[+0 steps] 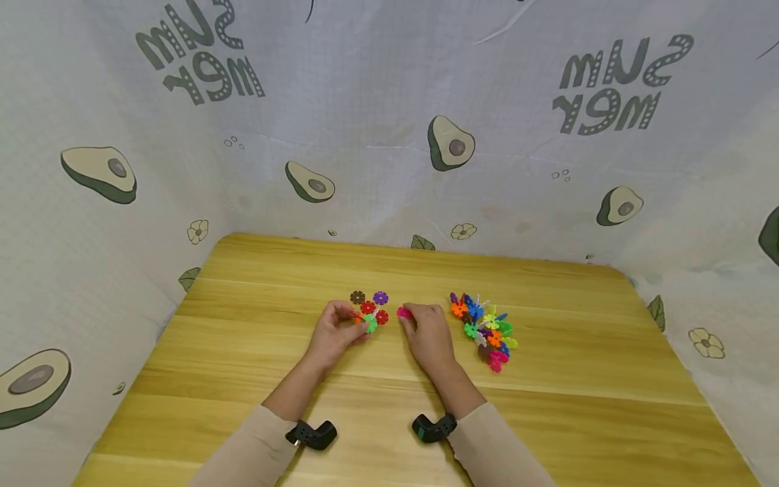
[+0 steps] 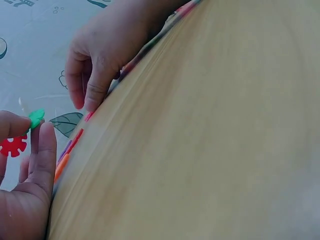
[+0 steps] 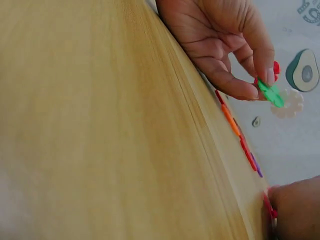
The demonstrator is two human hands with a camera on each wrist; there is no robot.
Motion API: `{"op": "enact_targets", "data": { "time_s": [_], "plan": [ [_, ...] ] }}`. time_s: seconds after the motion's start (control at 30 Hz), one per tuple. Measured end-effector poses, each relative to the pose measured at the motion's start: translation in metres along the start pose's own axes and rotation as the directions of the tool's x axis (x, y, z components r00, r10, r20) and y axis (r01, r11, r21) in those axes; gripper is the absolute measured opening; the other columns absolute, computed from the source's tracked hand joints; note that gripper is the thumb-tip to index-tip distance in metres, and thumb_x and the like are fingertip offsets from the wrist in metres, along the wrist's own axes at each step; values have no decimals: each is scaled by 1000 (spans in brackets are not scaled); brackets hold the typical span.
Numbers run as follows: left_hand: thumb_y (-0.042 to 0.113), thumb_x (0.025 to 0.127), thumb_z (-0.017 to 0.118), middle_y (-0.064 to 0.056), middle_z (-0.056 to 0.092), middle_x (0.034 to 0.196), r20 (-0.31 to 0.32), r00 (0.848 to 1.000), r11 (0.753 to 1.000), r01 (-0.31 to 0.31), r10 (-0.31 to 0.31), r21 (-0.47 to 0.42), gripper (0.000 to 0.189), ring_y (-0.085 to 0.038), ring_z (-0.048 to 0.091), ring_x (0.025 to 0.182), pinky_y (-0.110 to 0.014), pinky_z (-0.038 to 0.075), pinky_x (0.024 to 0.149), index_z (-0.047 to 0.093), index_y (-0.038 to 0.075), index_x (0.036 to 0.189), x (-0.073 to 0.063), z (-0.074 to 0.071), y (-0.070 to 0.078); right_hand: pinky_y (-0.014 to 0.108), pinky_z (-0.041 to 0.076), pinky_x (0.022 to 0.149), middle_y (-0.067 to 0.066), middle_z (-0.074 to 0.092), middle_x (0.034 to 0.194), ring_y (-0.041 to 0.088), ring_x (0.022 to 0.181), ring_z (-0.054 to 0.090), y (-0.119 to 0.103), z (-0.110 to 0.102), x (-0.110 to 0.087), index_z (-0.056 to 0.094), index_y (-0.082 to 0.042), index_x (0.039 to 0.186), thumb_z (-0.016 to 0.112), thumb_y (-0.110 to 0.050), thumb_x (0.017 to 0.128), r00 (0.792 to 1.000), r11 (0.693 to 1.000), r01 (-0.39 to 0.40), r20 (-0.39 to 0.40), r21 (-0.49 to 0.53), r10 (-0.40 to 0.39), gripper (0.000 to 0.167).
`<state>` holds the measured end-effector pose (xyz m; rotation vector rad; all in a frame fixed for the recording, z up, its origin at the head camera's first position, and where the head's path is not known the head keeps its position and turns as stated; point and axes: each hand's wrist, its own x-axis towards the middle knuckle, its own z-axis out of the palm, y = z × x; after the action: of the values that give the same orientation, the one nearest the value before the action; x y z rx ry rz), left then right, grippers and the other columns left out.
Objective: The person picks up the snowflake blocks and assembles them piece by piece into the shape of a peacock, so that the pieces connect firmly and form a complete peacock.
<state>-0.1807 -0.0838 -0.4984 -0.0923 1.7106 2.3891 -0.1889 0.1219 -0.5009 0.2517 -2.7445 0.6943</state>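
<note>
My left hand (image 1: 335, 335) pinches a green notched plastic disc (image 1: 370, 325) between thumb and fingers, raised above the table. Joined to the green disc are a red disc (image 2: 13, 146) and a whitish one (image 3: 288, 103). To its right, my right hand (image 1: 431, 338) has thumb and fingertips on a pink disc (image 1: 403, 312) at the table surface. Just beyond the left hand, a brown disc (image 1: 357, 297), a purple disc (image 1: 380, 297) and red discs (image 1: 381, 317) lie flat. An orange disc (image 3: 229, 119) is partly hidden by the left hand in the head view.
Right of the right hand lies a heap of multicoloured notched discs (image 1: 487, 331), several joined together. The wooden table (image 1: 578, 419) ends at a white curtain (image 1: 377, 189) printed with avocados. Black wrist devices (image 1: 313, 435) are strapped over both sleeves.
</note>
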Motion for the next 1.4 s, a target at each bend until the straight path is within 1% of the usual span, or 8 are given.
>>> {"op": "enact_targets", "data": {
  "time_s": [0.17, 0.3, 0.4, 0.53, 0.63, 0.77, 1.03, 1.4],
  "plan": [
    [-15, 88, 67, -6, 55, 102, -18, 1000, 1000, 6, -6, -24, 38, -17, 67, 86, -32, 64, 84, 45, -2, 115, 1, -1, -1, 42, 60, 86, 11, 79, 100, 28, 94, 74, -2, 1, 0, 77, -5, 106, 65, -19, 102, 997, 999, 43, -61, 4, -42, 19],
    [-14, 90, 65, -5, 54, 101, -20, 1000, 1000, -3, 3, -16, 49, -15, 69, 86, -32, 64, 85, 46, -6, 134, 1, -1, 0, 40, 64, 77, 11, 79, 97, 25, 88, 76, -4, 2, -4, 76, -5, 105, 67, -16, 100, 995, 987, 53, -87, 154, -40, 16],
    [-13, 91, 66, -5, 54, 103, -29, 1000, 1000, 3, -4, -28, 50, -14, 69, 88, -33, 63, 88, 50, -4, 137, 2, -1, 0, 33, 64, 72, 10, 78, 94, 20, 83, 75, -6, 4, -7, 76, -4, 104, 71, -11, 96, 997, 936, 63, -67, 347, -42, 12],
    [-11, 92, 67, -7, 58, 108, -40, 999, 999, 4, -6, -52, 39, -14, 68, 95, -33, 62, 91, 56, -7, 129, 3, -2, -2, 23, 62, 69, 10, 78, 90, 17, 79, 75, -10, 6, -10, 74, -3, 100, 74, -5, 92, 999, 826, 44, -13, 563, -44, 8],
    [-12, 91, 66, -8, 61, 109, -49, 999, 998, 4, -8, -70, 31, -15, 69, 96, -32, 62, 91, 60, -6, 121, 3, -2, -2, 22, 62, 69, 12, 78, 89, 20, 79, 76, -12, 7, -12, 73, -3, 97, 75, -3, 91, 999, 762, 29, 15, 646, -51, 7],
    [-15, 90, 65, -8, 61, 106, -56, 998, 994, 6, -12, -106, 24, -16, 70, 95, -32, 62, 90, 62, -2, 110, 2, -1, -3, 21, 62, 69, 14, 78, 90, 25, 81, 77, -14, 7, -13, 73, -4, 95, 76, -3, 90, 998, 727, 18, 26, 686, -50, 7],
    [-16, 90, 65, -7, 62, 97, -47, 999, 994, -4, -1, -109, 20, -14, 72, 90, -30, 63, 87, 59, -2, 102, 2, -1, -4, 21, 63, 70, 16, 78, 91, 29, 82, 78, -15, 8, -14, 72, -2, 95, 76, -2, 90, 995, 702, 49, 25, 711, -94, 6],
    [-10, 89, 71, -3, 66, 93, -50, 999, 1000, -13, 12, -27, 19, -13, 71, 85, -25, 63, 81, 62, 0, 101, 1, 0, -3, 21, 62, 67, 10, 79, 88, 15, 74, 76, -15, 7, -15, 76, -6, 94, 79, -2, 87, 979, 781, 196, -78, 593, -187, 9]
  ]
}}
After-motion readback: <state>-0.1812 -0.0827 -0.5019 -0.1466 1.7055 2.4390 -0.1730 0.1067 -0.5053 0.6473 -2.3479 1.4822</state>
